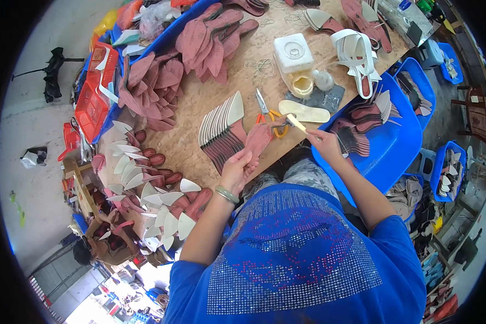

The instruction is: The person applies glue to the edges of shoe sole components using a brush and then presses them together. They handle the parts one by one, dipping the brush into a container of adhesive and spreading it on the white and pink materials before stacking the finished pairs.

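Fingers (242, 162) curled around insole (258, 139)

Left hand (236, 168) and right hand (323, 141), fingers curled.

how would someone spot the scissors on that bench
On the wooden bench, look just beyond the right hand, beside the fanned row of shoe soles. The scissors lie flat there, the only thing with orange handles and metal blades.
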A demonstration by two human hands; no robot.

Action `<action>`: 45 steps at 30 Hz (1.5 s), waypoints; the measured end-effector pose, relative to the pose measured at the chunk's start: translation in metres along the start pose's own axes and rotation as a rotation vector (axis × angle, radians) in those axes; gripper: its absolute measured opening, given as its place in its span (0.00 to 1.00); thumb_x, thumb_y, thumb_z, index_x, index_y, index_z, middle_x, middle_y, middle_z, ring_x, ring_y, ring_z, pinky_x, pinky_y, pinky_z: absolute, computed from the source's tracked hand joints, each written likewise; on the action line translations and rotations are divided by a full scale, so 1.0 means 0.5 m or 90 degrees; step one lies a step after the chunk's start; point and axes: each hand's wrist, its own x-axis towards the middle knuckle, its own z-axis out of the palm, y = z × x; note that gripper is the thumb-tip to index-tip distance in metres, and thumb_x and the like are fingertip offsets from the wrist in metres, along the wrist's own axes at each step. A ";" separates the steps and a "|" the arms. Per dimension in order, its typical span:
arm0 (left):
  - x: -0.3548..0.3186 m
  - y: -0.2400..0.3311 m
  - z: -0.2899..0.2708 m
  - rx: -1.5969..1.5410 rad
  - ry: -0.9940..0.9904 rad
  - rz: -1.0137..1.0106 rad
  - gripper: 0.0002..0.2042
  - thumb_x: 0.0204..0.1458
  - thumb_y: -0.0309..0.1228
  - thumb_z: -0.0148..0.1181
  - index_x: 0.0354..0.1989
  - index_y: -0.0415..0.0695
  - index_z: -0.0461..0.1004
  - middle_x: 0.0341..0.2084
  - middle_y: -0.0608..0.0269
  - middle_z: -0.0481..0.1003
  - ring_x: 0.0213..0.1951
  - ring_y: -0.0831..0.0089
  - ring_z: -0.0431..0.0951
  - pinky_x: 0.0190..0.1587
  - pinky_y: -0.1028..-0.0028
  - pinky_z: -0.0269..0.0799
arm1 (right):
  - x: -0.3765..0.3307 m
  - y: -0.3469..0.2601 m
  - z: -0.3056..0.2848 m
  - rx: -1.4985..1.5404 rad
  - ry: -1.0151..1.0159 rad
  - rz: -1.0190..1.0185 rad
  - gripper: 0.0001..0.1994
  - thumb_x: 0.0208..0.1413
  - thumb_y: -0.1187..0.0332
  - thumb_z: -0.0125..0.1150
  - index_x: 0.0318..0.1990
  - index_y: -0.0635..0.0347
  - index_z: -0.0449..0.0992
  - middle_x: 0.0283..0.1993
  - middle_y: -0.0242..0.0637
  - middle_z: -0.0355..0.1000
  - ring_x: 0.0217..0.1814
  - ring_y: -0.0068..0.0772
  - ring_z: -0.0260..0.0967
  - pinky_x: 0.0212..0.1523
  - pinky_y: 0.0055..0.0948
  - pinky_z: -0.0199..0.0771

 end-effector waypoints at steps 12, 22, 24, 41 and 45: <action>-0.006 0.046 0.019 0.499 0.022 0.185 0.16 0.55 0.27 0.53 0.53 0.40 0.70 0.31 0.67 0.77 0.20 0.84 0.72 0.25 0.82 0.69 | 0.083 0.020 0.036 -0.068 0.065 -0.088 0.12 0.50 0.60 0.61 0.37 0.57 0.81 0.32 0.46 0.76 0.33 0.44 0.76 0.35 0.33 0.75; -0.010 0.017 0.023 0.624 0.094 0.269 0.15 0.54 0.27 0.55 0.50 0.39 0.72 0.23 0.62 0.76 0.20 0.81 0.73 0.25 0.78 0.69 | -0.016 -0.180 -0.018 -0.024 -0.220 -0.058 0.11 0.51 0.61 0.61 0.40 0.52 0.81 0.30 0.44 0.76 0.29 0.38 0.76 0.31 0.31 0.74; -0.012 0.016 0.027 0.643 0.093 0.279 0.14 0.54 0.27 0.55 0.49 0.39 0.72 0.23 0.64 0.76 0.20 0.82 0.73 0.25 0.79 0.70 | -0.021 -0.189 -0.002 -0.045 -0.172 -0.154 0.11 0.51 0.63 0.61 0.40 0.54 0.80 0.31 0.42 0.77 0.29 0.32 0.76 0.32 0.29 0.74; 0.001 -0.011 0.021 0.281 0.059 0.127 0.14 0.58 0.28 0.51 0.51 0.37 0.66 0.35 0.62 0.76 0.24 0.78 0.76 0.26 0.82 0.72 | 0.058 0.051 -0.010 -0.128 0.000 -0.055 0.12 0.51 0.61 0.61 0.40 0.56 0.80 0.32 0.45 0.77 0.32 0.37 0.76 0.36 0.31 0.74; -0.005 -0.013 0.031 0.211 0.072 0.097 0.16 0.58 0.28 0.50 0.53 0.37 0.63 0.34 0.60 0.75 0.24 0.77 0.76 0.26 0.82 0.72 | -0.005 0.048 -0.003 -0.037 -0.009 0.037 0.13 0.52 0.60 0.60 0.40 0.57 0.80 0.32 0.46 0.76 0.32 0.38 0.76 0.35 0.32 0.73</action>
